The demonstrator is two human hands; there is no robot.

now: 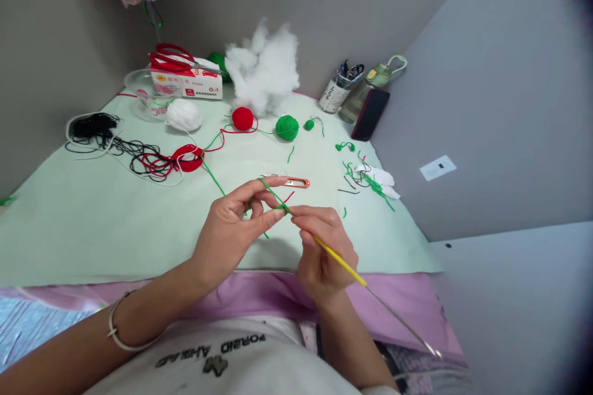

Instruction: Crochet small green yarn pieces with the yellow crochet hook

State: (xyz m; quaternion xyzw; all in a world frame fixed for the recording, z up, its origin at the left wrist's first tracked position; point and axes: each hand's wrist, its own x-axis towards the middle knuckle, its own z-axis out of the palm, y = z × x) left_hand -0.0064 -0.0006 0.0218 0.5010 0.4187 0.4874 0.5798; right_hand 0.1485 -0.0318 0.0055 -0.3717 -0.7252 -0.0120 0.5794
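Observation:
My left hand (231, 216) pinches a small piece of green crochet work (282, 208) between thumb and fingers. Green yarn (213, 178) runs over its raised index finger and back toward the balls of yarn. My right hand (327, 247) is closed around a crochet hook (340, 260) with a yellow grip. The hook's working tip meets the green piece at my left fingertips, while its grey metal end points down to the right. Just beyond my fingers lie orange thread snips (296, 182) on the pale green table cover (115, 222).
Behind are a green yarn ball (287, 128), a red yarn ball (243, 118), a white yarn ball (184, 115) and white stuffing (264, 68). Red scissors (172, 58) rest on a box (199, 87). Yarn scraps (370, 182), a phone (370, 114) and a pen cup (334, 95) are right.

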